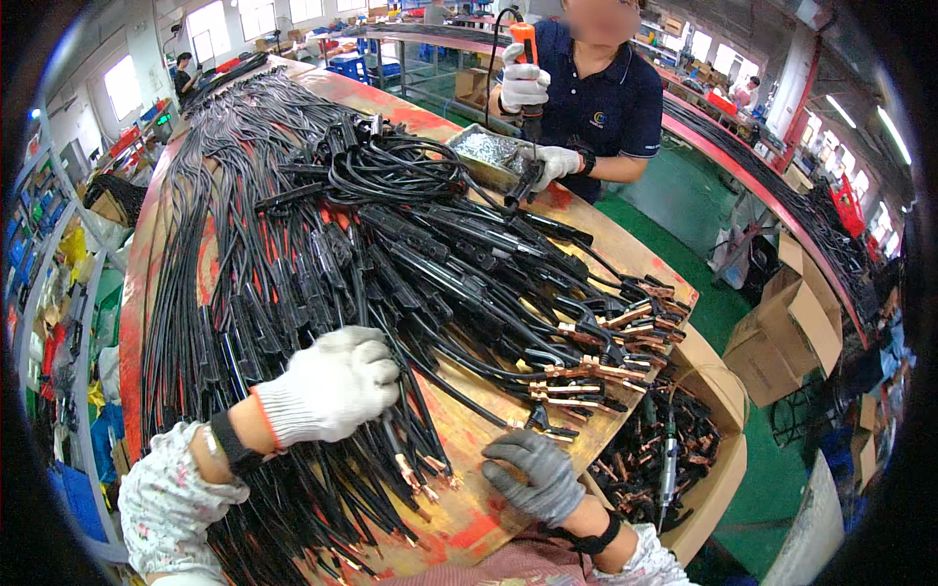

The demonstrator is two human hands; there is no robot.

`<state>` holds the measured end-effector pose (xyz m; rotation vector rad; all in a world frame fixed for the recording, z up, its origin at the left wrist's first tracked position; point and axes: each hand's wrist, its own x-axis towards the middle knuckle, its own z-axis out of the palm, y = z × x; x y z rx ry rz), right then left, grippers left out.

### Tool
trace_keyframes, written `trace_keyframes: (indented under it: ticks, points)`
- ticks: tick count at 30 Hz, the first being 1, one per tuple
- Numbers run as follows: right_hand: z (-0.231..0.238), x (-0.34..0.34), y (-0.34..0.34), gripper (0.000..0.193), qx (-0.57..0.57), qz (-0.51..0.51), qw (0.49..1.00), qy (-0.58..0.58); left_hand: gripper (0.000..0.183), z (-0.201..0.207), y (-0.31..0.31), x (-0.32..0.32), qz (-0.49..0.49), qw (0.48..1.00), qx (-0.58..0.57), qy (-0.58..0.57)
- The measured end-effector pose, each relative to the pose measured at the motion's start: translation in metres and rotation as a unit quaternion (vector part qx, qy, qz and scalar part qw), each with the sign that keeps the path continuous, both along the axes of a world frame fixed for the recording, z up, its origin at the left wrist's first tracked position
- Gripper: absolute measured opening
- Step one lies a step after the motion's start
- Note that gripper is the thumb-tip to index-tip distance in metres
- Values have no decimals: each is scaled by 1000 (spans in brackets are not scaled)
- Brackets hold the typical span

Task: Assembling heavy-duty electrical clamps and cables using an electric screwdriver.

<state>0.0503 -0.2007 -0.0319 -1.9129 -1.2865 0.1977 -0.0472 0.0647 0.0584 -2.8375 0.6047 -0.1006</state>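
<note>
My left hand [337,384], in a white knit glove, is closed over the black cables [293,322] spread along the table. Its fingers curl downward, and a cable with a split copper end [408,471] comes out just below them. My right hand [535,474], in a grey glove, hovers by the table's near right edge. Its fingers are bent, with a gap between them and the thumb, and I see nothing in it. Just beyond it lie several copper-jawed clamps [567,391] on black cable ends. The left fingertips are partly hidden.
Across the table [469,527] a person in a dark shirt [598,93] holds an orange power driver [526,44] over a metal tray [489,156]. A cardboard box [718,488] of black and copper parts stands against the right edge. Another open box [787,327] is on the green floor.
</note>
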Motion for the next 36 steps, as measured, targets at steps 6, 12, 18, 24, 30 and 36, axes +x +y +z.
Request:
trace_keyframes:
  ticks: [6, 12, 18, 24, 30, 36]
  points:
    - [6, -5, 63, 43, -119, 79, 962, 232, 13, -21, 11, -24, 15, 999, 8, -34]
    - [-5, -15, 113, 42, -122, 60, 990, 50, 14, -13, 7, -27, 16, 999, 4, -41]
    - [1, -8, 129, 43, -205, 24, 975, 78, 14, -16, 8, -25, 29, 999, 9, -31]
    - [-27, 9, 170, 34, -124, 50, 984, 118, 16, -11, 6, -28, 39, 998, -17, -50]
    - [-15, 3, 174, 25, -170, 58, 898, 401, 18, -9, 4, -30, 54, 997, 10, -46]
    - [6, 28, 145, 23, -95, 93, 875, 466, 20, -14, 7, -32, 37, 998, -15, -38]
